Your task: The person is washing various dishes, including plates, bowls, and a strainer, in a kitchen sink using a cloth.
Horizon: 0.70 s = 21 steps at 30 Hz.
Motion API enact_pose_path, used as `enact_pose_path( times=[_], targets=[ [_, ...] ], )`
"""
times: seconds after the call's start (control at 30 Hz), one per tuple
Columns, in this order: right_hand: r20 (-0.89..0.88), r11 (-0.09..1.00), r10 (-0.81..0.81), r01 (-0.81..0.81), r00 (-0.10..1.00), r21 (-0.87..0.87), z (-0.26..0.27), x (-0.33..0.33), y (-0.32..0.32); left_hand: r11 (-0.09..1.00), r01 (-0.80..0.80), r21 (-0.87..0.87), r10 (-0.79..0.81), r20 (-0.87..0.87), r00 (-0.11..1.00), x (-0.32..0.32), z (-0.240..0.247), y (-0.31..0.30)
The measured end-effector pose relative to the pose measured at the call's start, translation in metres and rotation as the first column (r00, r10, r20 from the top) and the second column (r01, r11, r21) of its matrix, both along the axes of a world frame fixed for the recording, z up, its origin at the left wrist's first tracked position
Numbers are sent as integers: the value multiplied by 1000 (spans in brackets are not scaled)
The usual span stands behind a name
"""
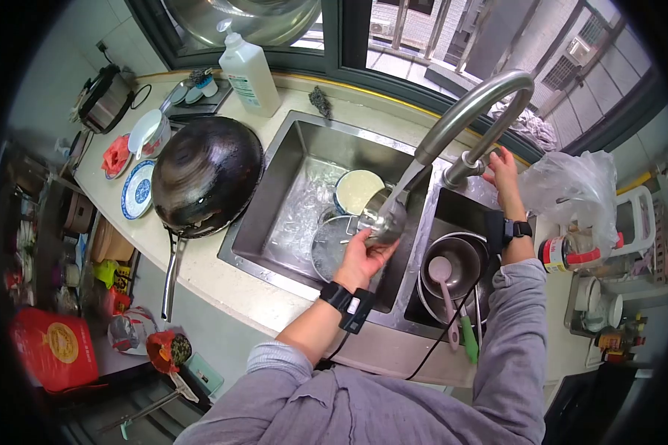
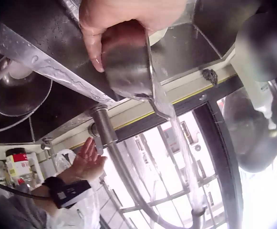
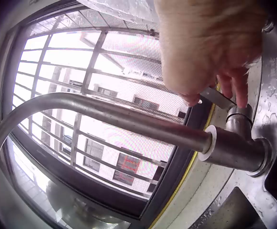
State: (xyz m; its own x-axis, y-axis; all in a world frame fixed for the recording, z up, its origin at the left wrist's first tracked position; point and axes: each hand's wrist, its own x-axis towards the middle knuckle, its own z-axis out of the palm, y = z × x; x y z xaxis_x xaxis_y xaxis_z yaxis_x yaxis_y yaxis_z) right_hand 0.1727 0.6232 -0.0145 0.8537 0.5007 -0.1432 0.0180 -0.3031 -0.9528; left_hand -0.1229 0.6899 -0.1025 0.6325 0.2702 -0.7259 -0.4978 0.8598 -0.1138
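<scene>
My left hand (image 1: pixel 364 259) grips a small stainless steel bowl (image 1: pixel 383 216) over the left sink basin (image 1: pixel 274 193). The bowl is tilted, and water from the curved faucet (image 1: pixel 476 111) runs onto it. In the left wrist view, fingers wrap the bowl's side (image 2: pixel 129 64) near its base. My right hand (image 1: pixel 503 174) is at the faucet's lever (image 3: pixel 220 99), fingers fairly straight and touching it. Below the bowl, a cream-coloured bowl (image 1: pixel 359 191) and a clear, round dish (image 1: pixel 326 248) sit in the wet basin.
The right basin holds a metal pot (image 1: pixel 456 259), a pink ladle (image 1: pixel 444 285) and a green-handled utensil (image 1: pixel 468 337). Left of the sink lies an upturned black wok (image 1: pixel 208 174), its handle past the counter edge. A pump bottle (image 1: pixel 249 78) stands behind; a plastic bag (image 1: pixel 571 189) is at right.
</scene>
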Motion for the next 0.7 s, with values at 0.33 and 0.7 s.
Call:
enact_pose_path(
  times=[0.33,0.7],
  targets=[
    [-30,1000,9,-9,1000,13,-4,9,3,878,121,464,-59,-146,988,-37,8,11],
    [118,911,401,-409,908,55,-60,-139,7,755,276,594,-61,-355,933,-55,14,20]
  ],
)
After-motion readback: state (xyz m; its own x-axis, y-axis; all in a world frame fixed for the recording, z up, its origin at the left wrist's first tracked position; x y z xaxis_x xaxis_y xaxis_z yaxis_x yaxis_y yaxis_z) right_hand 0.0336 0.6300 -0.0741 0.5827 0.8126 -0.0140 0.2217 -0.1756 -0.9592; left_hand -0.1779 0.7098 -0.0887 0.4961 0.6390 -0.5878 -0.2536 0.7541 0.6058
